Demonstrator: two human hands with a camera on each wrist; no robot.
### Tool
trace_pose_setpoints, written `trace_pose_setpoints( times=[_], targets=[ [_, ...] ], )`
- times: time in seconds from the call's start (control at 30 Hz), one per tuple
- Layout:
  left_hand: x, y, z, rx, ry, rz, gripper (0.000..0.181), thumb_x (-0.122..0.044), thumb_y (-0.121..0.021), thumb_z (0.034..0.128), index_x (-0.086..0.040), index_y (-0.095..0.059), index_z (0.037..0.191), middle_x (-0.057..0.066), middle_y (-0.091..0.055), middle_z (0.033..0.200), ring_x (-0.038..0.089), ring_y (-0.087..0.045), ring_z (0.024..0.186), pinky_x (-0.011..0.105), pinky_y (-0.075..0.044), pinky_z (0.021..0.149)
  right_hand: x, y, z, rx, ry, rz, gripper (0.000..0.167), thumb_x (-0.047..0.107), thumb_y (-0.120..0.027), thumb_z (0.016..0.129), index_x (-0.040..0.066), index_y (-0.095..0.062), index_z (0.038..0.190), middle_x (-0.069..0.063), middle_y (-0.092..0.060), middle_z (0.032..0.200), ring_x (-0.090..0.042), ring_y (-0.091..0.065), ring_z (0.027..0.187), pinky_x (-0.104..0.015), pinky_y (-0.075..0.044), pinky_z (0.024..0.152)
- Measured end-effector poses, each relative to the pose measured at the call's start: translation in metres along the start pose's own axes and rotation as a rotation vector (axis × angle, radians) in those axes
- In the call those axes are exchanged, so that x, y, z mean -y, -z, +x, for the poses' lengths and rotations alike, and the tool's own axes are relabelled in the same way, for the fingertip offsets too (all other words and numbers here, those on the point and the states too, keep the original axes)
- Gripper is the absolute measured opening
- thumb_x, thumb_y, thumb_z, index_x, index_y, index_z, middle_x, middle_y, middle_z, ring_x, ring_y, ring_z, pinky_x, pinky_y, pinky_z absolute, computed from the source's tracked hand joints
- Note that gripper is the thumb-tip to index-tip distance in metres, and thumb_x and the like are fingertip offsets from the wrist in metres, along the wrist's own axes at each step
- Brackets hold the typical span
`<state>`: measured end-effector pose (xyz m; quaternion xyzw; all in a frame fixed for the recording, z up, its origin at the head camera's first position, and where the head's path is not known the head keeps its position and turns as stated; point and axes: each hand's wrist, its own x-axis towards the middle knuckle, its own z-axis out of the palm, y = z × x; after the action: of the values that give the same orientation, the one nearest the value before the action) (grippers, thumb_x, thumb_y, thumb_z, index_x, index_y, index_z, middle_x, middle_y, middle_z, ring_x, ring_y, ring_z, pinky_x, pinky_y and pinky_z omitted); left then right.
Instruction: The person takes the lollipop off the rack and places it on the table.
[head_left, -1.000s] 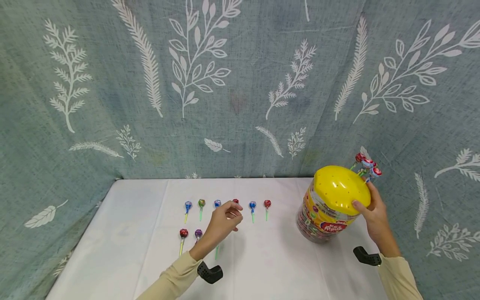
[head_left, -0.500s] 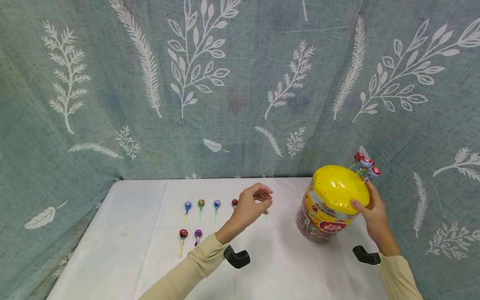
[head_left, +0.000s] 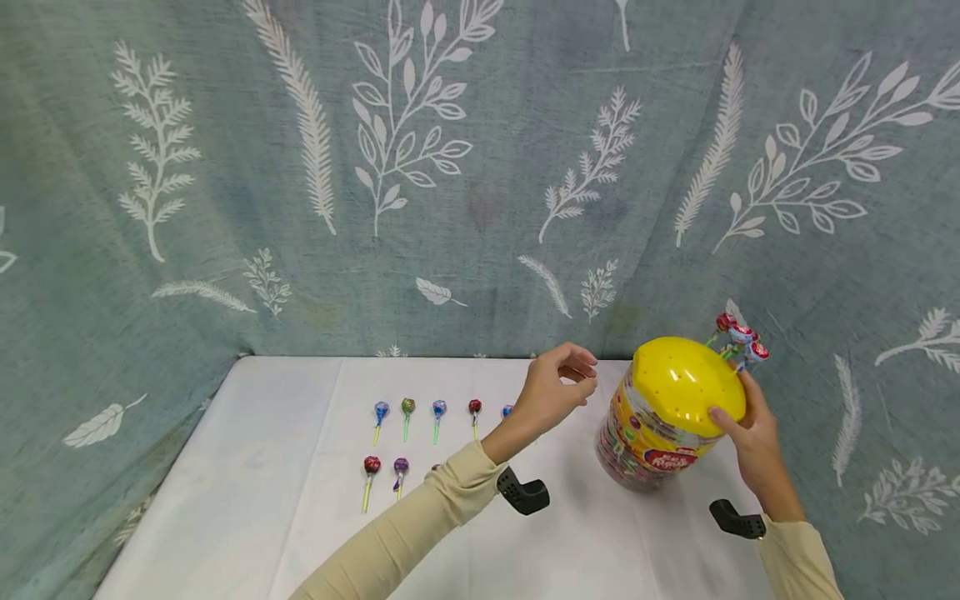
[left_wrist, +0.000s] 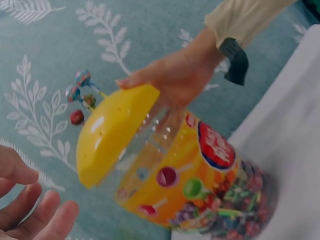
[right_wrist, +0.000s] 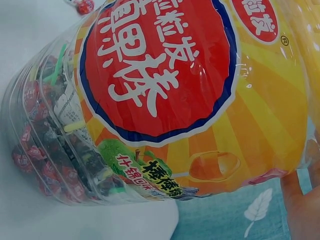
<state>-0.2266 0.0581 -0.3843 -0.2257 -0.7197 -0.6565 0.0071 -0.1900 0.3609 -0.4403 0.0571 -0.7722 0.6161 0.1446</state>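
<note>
A clear candy jar (head_left: 651, 450) with a yellow domed lid (head_left: 686, 379) stands at the right of the table, full of small wrapped sweets low down. My right hand (head_left: 753, 437) grips the lid's right side, thumb on top. Several lollipops (head_left: 742, 337) poke up at the lid's far right edge; whether their sticks sit in its holes, I cannot tell. My left hand (head_left: 558, 385) hovers left of the jar, fingers loosely bent. In the left wrist view, its separate fingers (left_wrist: 42, 212) hold nothing visible. The jar's printed label (right_wrist: 165, 75) fills the right wrist view.
Lollipops lie in two rows on the white-covered table (head_left: 277, 467), among them a blue one (head_left: 381, 411), a green one (head_left: 407, 407) and a purple one (head_left: 401, 467). My left arm hides part of them. A leaf-patterned curtain (head_left: 480, 275) hangs behind.
My left hand has travelled rightward, from above the lollipop rows to beside the jar. The right hand keeps its grip on the lid. The view has shifted slightly.
</note>
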Motion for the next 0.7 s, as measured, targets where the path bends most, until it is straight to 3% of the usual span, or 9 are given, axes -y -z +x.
trace_pose_setpoints(
  times=[0.17, 0.33, 0.5, 0.7],
  targets=[
    [-0.009, -0.014, 0.011, 0.013, -0.068, 0.031, 0.017, -0.003, -0.064, 0.0858, -0.012, -0.061, 0.101, -0.001, -0.063, 0.089, 0.008, -0.06, 0.077, 0.025, -0.055, 0.062, 0.0, 0.001, 0.0, 0.007, -0.021, 0.017, 0.069, 0.005, -0.055, 0.094, 0.02, -0.02, 0.151, -0.002, -0.03, 0.148, -0.007, -0.041, 0.116, -0.007, -0.04, 0.087],
    [-0.013, -0.027, 0.022, 0.017, -0.138, 0.062, 0.017, -0.006, -0.065, 0.0863, -0.011, -0.061, 0.102, -0.002, -0.064, 0.09, 0.005, -0.059, 0.08, 0.02, -0.051, 0.073, -0.001, 0.001, -0.001, 0.006, 0.002, 0.04, 0.069, 0.003, -0.055, 0.093, 0.016, -0.02, 0.151, -0.001, -0.029, 0.149, -0.007, -0.041, 0.115, -0.007, -0.04, 0.087],
    [-0.019, -0.041, 0.036, 0.043, -0.167, 0.03, 0.019, -0.006, -0.063, 0.087, -0.006, -0.061, 0.106, -0.001, -0.065, 0.091, 0.004, -0.059, 0.08, 0.018, -0.051, 0.073, -0.001, 0.0, 0.0, 0.005, 0.005, 0.045, 0.069, 0.002, -0.054, 0.093, 0.016, -0.02, 0.151, 0.0, -0.028, 0.15, -0.008, -0.041, 0.116, -0.007, -0.04, 0.087],
    [-0.029, -0.062, 0.05, 0.063, -0.174, 0.057, 0.02, -0.007, -0.062, 0.0867, -0.004, -0.061, 0.107, -0.004, -0.064, 0.089, 0.001, -0.056, 0.078, 0.015, -0.05, 0.068, 0.0, 0.0, 0.0, 0.005, -0.012, 0.042, 0.069, 0.004, -0.055, 0.094, 0.017, -0.019, 0.151, 0.0, -0.026, 0.151, -0.008, -0.04, 0.116, -0.007, -0.039, 0.087]
  ],
)
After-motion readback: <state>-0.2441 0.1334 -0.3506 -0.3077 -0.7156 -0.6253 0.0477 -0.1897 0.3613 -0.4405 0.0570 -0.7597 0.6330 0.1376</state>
